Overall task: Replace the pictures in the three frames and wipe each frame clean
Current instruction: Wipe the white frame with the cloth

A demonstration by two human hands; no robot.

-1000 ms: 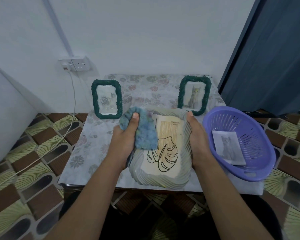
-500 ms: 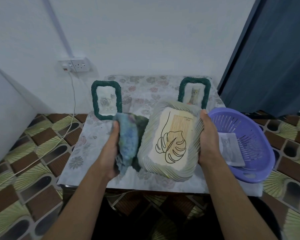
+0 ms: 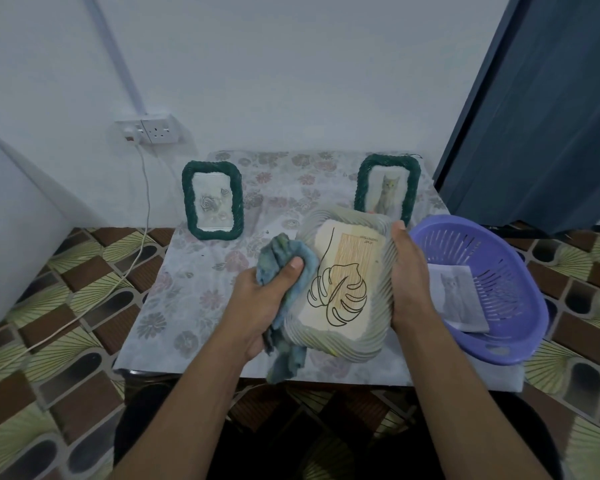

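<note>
**One camera on your head, looking forward and down**

You have a single view. It faces forward and down over the small table (image 3: 187, 289) toward the white wall (image 3: 291, 81). It is close to your work: your left hand (image 3: 267, 299) and right hand (image 3: 409, 282) sit in the middle of the picture. The wide lens bends the tiled floor (image 3: 66, 323) at the sides.

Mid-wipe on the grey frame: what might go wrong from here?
The grey frame, held by the right hand on one side while the left hand presses the cloth on it, might slip. Its far edge sits close to the upright cat frame and may knock it over. The purple basket beside that hand sits at the table edge; a nudge may tip it.
</note>
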